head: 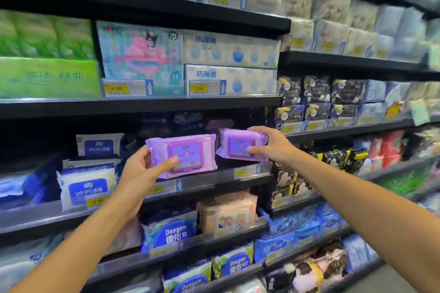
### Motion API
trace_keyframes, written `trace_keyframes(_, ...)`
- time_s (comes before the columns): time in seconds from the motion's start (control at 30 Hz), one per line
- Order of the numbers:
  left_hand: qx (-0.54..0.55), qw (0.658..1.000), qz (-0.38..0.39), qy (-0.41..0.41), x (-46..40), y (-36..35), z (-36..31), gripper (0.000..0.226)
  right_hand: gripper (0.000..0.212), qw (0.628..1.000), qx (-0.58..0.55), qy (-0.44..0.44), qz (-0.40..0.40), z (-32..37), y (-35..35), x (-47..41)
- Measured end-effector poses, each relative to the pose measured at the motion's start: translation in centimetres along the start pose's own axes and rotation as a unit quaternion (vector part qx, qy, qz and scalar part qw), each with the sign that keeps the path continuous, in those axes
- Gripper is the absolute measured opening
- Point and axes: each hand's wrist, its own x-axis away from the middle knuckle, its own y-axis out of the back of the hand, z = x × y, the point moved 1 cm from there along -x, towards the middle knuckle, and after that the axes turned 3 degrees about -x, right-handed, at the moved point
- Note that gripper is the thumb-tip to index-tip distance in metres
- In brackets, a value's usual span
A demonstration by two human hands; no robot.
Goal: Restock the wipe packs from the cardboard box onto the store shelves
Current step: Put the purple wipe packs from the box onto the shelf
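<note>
Two purple wipe packs are being held up at the front edge of a dark shelf (214, 175), one (182, 154) gripped by the left hand (140, 169), one (240, 144) pinched by the right hand (273, 144). Placing is judged underway; sliding both inward is needed next.

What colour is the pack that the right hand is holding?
Light purple, with a darker purple lid; the head view shows the pack in the right hand.

Two lilac wipe packs (182, 156) (240, 145) with purple lids, black shelves (142, 106), yellow price tags (116, 88), green tissue packs (47, 76)
</note>
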Motion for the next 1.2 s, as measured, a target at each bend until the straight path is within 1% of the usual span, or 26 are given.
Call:
trace_keyframes(0.1,-0.005,1.0,0.006,-0.011,-2.4,0.0,-0.1,0.036,0.057,0.998,0.053,-0.024,0.016,-1.0,-0.9,-3.0)
trace_keyframes(0.2,-0.009,1.0,0.017,-0.01,-3.8,-0.3,0.3,0.038,0.062,0.996,0.073,-0.046,0.026,-2.5,-2.2,-5.4)
trace_keyframes(0.27,-0.013,0.999,0.028,-0.01,-4.5,-0.4,0.8,0.044,0.064,0.994,0.087,-0.049,0.036,-3.8,-3.0,-6.8)
trace_keyframes(0.33,-0.022,0.999,0.041,-0.012,-5.2,-0.6,1.1,0.05,0.063,0.985,0.143,-0.058,0.079,-5.1,-3.7,-7.9)
trace_keyframes(0.4,-0.033,0.999,0.039,-0.015,-5.9,-0.9,1.5,0.049,0.061,0.968,0.225,-0.054,0.102,-6.2,-4.1,-8.5)
trace_keyframes(0.5,-0.041,0.999,0.033,-0.009,-6.8,-1.1,2.2,0.048,0.058,0.958,0.272,-0.031,0.084,-7.1,-4.8,-9.1)
trace_keyframes(0.6,-0.052,0.998,0.038,0.004,-7.4,-1.3,3.3,0.056,0.06,0.944,0.319,-0.046,0.075,-8.0,-5.6,-9.6)
trace_keyframes(0.67,-0.062,0.997,0.038,0.017,-7.8,-1.5,3.9,0.052,0.06,0.937,0.34,-0.043,0.067,-7.8,-5.9,-9.2)
trace_keyframes(0.73,-0.079,0.996,0.038,0.024,-8.4,-2.1,4.1,0.049,0.06,0.947,0.32,-0.014,0.04,-6.8,-5.7,-8.3)
trace_keyframes(0.8,-0.093,0.995,0.037,0.022,-9.4,-3.1,4.1,0.049,0.057,0.962,0.271,0.02,0.002,-5.8,-5.1,-7.0)
trace_keyframes(0.87,-0.09,0.995,0.038,0.021,-10.6,-4.6,4.1,0.05,0.049,0.98,0.194,0.033,-0.019,-5.5,-4.5,-5.5)
trace_keyframes(0.9,-0.085,0.995,0.04,0.022,-11.1,-5.5,4.2,0.05,0.045,0.989,0.147,0.027,-0.016,-5.5,-4.3,-4.8)
trace_keyframes(0.97,-0.072,0.996,0.049,0.022,-11.9,-7.7,4.3,0.05,0.044,0.998,0.07,0.003,-0.006,-5.2,-4.0,-3.5)
trace_keyframes(1.07,-0.098,0.991,0.086,0.013,-12.8,-11.1,4.8,0.05,0.038,0.999,0.017,-0.036,-0.016,-4.8,-3.1,-3.1)
trace_keyframes(1.13,-0.159,0.981,0.104,0.027,-13.5,-12.8,5.8,0.049,0.03,0.995,0.014,-0.098,-0.014,-5.2,-2.4,-3.2)
trace_keyframes(1.2,-0.271,0.955,0.108,0.042,-14.2,-13.6,7.0,0.055,0.024,0.985,0.072,-0.158,0.014,-6.2,-2.1,-3.0)
